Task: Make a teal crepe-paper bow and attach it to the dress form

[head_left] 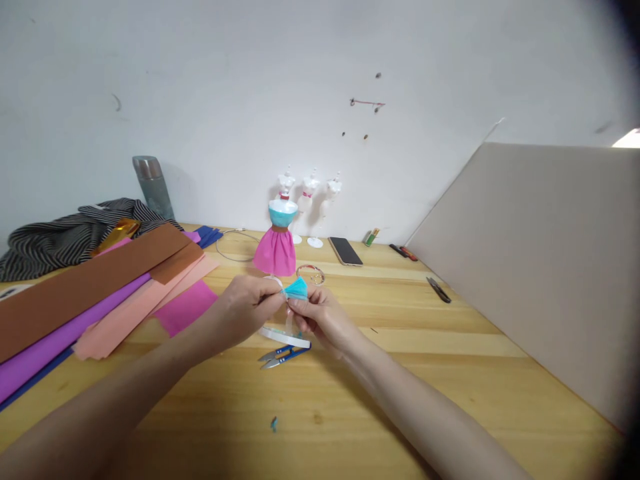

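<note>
My left hand (247, 303) and my right hand (320, 313) meet over the middle of the wooden table (450, 373). Both pinch a small piece of teal crepe paper (297, 289) that sits on a little white mannequin stand, whose round base (284, 337) rests on the table under my fingers. Blue-handled thread snips (280, 355) lie just in front of the base. Behind my hands stands a mannequin in a pink skirt and teal top (277, 243).
Long sheets of brown, peach, purple and pink paper (100, 293) cover the left side. Two bare white mannequins (320, 200), a phone (345, 251), a ring of wire (311, 273) and small tools stand at the back. A grey board (540, 267) leans at the right.
</note>
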Motion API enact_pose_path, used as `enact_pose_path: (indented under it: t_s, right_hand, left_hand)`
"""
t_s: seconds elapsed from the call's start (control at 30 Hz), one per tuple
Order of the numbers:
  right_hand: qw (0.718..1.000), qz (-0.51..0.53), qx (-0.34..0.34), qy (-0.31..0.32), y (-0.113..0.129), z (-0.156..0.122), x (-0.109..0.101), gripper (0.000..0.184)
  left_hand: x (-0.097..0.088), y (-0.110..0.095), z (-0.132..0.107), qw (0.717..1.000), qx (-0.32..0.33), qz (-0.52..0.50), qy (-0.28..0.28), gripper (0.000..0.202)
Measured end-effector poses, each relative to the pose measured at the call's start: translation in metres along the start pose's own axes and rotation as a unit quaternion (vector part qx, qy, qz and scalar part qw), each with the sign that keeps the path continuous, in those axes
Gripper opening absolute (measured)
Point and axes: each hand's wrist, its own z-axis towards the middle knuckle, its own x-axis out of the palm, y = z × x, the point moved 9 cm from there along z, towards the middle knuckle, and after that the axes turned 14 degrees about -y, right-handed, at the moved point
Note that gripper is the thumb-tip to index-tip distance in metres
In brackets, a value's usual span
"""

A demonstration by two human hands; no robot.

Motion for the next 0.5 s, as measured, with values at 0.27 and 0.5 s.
enact_pose_path:
  t_s: [0.27,0.5]
  right_hand:
    - [1.000,0.010,0.002,0.006,0.001,0.000,0.001,0.026]
    - [1.000,0.005,0.001,0.015,0.000,0.000,0.002,0.019]
  left_hand:
    - [0.008,0.009,-0.003,0.994,-0.068,-0.068,0.055,0.029]
    - [0.024,0.011,-0.009,0.967,-0.131,-0.177,0.130,0.028]
